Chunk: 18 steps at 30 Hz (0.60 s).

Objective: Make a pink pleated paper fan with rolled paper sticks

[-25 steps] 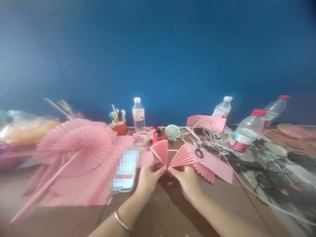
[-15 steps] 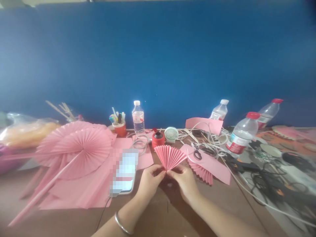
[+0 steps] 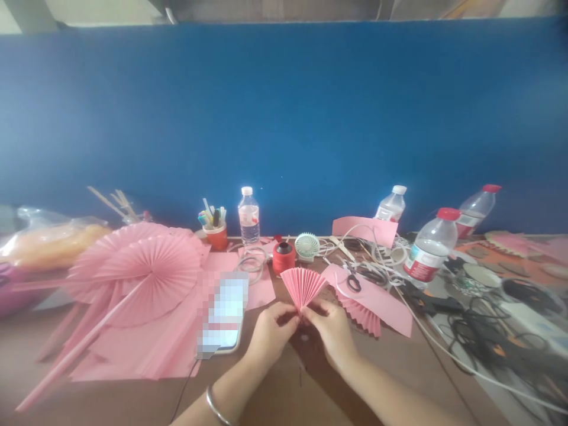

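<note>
Both my hands pinch the bottom of a small pleated pink paper fan (image 3: 303,284) held upright over the brown table (image 3: 275,396). My left hand (image 3: 270,334), with a metal bangle on its wrist, grips the fan's base from the left. From the right, my right hand (image 3: 332,332) grips the same base. The pleats spread upward into a narrow wedge. A second folded pink fan piece (image 3: 361,312) lies flat just right of my right hand, on a pink paper sheet (image 3: 390,307).
Large round pink fans with sticks (image 3: 146,272) lie at left beside a phone (image 3: 224,313). Behind stand a red thread spool (image 3: 283,257), a pen cup (image 3: 215,232), a small hand fan (image 3: 307,245), scissors (image 3: 352,279) and water bottles (image 3: 426,245). Cables (image 3: 483,331) cover the right side.
The two halves of the small pleated fan, spread apart in a V earlier, have been brought together into one narrow wedge. My hands stayed at its base.
</note>
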Each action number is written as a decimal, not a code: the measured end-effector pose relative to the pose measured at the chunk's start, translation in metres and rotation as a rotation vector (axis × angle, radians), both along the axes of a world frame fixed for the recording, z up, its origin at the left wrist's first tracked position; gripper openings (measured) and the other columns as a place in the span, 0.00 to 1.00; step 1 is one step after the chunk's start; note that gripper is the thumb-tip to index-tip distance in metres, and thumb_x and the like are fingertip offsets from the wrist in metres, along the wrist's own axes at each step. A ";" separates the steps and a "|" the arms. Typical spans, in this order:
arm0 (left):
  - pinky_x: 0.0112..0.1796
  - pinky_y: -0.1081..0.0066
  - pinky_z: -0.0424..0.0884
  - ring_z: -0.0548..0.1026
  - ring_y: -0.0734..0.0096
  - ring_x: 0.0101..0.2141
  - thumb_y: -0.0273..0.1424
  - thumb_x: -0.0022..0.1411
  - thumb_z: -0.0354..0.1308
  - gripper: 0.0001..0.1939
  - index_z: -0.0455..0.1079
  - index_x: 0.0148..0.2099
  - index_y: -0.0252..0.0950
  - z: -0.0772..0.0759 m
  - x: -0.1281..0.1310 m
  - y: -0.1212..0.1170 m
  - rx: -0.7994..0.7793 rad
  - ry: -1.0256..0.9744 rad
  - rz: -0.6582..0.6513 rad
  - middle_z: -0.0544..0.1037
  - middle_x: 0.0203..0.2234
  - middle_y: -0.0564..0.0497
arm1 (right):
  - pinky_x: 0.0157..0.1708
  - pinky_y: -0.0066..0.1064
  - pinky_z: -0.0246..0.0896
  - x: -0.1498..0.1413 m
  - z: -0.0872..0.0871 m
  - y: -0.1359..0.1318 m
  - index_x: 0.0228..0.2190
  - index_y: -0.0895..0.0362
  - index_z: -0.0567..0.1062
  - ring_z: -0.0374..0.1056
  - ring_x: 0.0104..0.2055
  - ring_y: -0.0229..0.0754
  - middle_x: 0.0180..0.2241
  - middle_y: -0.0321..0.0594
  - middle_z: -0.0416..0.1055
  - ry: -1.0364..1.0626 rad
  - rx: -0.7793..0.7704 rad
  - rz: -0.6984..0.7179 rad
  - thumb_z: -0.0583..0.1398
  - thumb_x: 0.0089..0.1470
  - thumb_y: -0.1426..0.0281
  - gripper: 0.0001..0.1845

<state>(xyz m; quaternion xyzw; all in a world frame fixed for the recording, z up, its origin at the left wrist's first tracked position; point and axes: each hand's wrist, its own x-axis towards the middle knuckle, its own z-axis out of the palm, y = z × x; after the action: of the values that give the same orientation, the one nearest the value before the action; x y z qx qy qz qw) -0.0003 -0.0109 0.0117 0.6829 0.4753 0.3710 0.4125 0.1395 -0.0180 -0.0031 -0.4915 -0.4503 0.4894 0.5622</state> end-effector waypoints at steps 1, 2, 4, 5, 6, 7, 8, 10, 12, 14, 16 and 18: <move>0.36 0.71 0.65 0.72 0.68 0.32 0.29 0.53 0.53 0.08 0.72 0.33 0.36 0.002 0.000 -0.002 0.049 0.043 0.000 0.75 0.29 0.49 | 0.31 0.33 0.62 0.000 -0.001 0.000 0.28 0.61 0.75 0.68 0.30 0.45 0.26 0.42 0.74 -0.010 -0.002 -0.002 0.63 0.41 0.66 0.11; 0.35 0.71 0.65 0.71 0.68 0.32 0.29 0.53 0.53 0.07 0.72 0.33 0.36 0.003 0.001 -0.003 0.095 0.085 0.000 0.75 0.29 0.50 | 0.30 0.32 0.62 0.000 -0.001 0.000 0.27 0.61 0.75 0.68 0.30 0.46 0.26 0.42 0.74 -0.014 -0.004 -0.004 0.63 0.41 0.66 0.11; 0.33 0.72 0.64 0.70 0.69 0.30 0.29 0.51 0.54 0.07 0.72 0.33 0.37 0.006 0.001 -0.006 0.154 0.151 -0.001 0.74 0.27 0.51 | 0.29 0.32 0.62 0.000 -0.001 0.000 0.27 0.61 0.74 0.68 0.29 0.46 0.25 0.42 0.73 -0.017 -0.005 -0.005 0.63 0.40 0.66 0.11; 0.32 0.72 0.64 0.70 0.69 0.29 0.29 0.51 0.54 0.06 0.72 0.32 0.37 0.008 0.001 -0.006 0.166 0.166 0.002 0.73 0.27 0.51 | 0.28 0.32 0.62 -0.001 0.000 0.000 0.26 0.61 0.74 0.68 0.29 0.46 0.25 0.42 0.73 -0.019 -0.010 0.004 0.64 0.40 0.66 0.12; 0.31 0.72 0.64 0.69 0.70 0.29 0.28 0.52 0.53 0.06 0.72 0.32 0.37 0.008 0.001 -0.006 0.168 0.165 0.006 0.73 0.26 0.51 | 0.29 0.33 0.62 -0.001 0.000 0.001 0.27 0.61 0.73 0.69 0.29 0.47 0.25 0.43 0.74 -0.020 -0.013 0.017 0.64 0.39 0.65 0.12; 0.31 0.72 0.64 0.69 0.70 0.28 0.28 0.53 0.52 0.07 0.72 0.31 0.37 0.008 0.001 -0.006 0.161 0.151 0.010 0.73 0.25 0.51 | 0.29 0.33 0.62 -0.002 0.001 0.002 0.28 0.61 0.73 0.69 0.30 0.47 0.27 0.43 0.74 -0.015 -0.009 0.031 0.64 0.39 0.65 0.13; 0.30 0.72 0.64 0.70 0.70 0.28 0.28 0.54 0.51 0.08 0.72 0.30 0.37 0.007 0.001 -0.006 0.150 0.124 0.015 0.73 0.24 0.51 | 0.30 0.33 0.63 -0.002 0.001 0.002 0.29 0.61 0.73 0.69 0.31 0.47 0.28 0.43 0.74 -0.005 0.003 0.043 0.65 0.38 0.66 0.15; 0.30 0.73 0.64 0.70 0.70 0.27 0.28 0.54 0.50 0.08 0.71 0.30 0.36 0.004 0.000 -0.003 0.097 0.039 0.026 0.73 0.24 0.51 | 0.32 0.33 0.63 -0.003 0.002 0.003 0.32 0.59 0.72 0.69 0.34 0.47 0.31 0.42 0.74 0.020 0.047 0.065 0.66 0.37 0.66 0.18; 0.28 0.73 0.65 0.70 0.70 0.26 0.29 0.53 0.52 0.07 0.71 0.33 0.35 -0.001 0.000 0.000 0.002 -0.074 0.018 0.74 0.23 0.51 | 0.33 0.32 0.62 -0.003 0.003 0.003 0.34 0.59 0.70 0.69 0.34 0.46 0.31 0.41 0.73 0.018 0.101 0.107 0.65 0.38 0.65 0.19; 0.27 0.72 0.66 0.70 0.71 0.23 0.31 0.52 0.54 0.09 0.70 0.36 0.34 -0.006 -0.001 0.005 -0.100 -0.187 0.023 0.73 0.21 0.52 | 0.32 0.31 0.62 -0.001 0.005 0.001 0.34 0.59 0.69 0.68 0.32 0.44 0.30 0.40 0.72 -0.059 0.132 0.151 0.61 0.45 0.62 0.15; 0.26 0.73 0.66 0.69 0.72 0.21 0.32 0.50 0.56 0.12 0.69 0.38 0.32 -0.006 -0.002 0.010 -0.168 -0.251 0.077 0.72 0.20 0.53 | 0.33 0.31 0.61 0.003 0.007 0.000 0.34 0.58 0.69 0.67 0.32 0.42 0.30 0.40 0.71 -0.246 0.179 0.128 0.54 0.52 0.62 0.13; 0.26 0.74 0.66 0.69 0.74 0.21 0.33 0.50 0.57 0.12 0.69 0.38 0.32 -0.003 -0.003 0.013 -0.178 -0.281 0.168 0.72 0.21 0.53 | 0.36 0.31 0.59 0.010 0.010 0.002 0.34 0.58 0.69 0.66 0.35 0.42 0.33 0.41 0.70 -0.542 0.257 0.052 0.52 0.53 0.67 0.10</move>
<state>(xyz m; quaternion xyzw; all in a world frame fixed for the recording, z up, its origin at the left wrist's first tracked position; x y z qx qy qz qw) -0.0035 0.0018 0.0083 0.5428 0.4994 0.4524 0.5013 0.1493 -0.0163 0.0069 -0.5175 -0.6547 0.2935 0.4663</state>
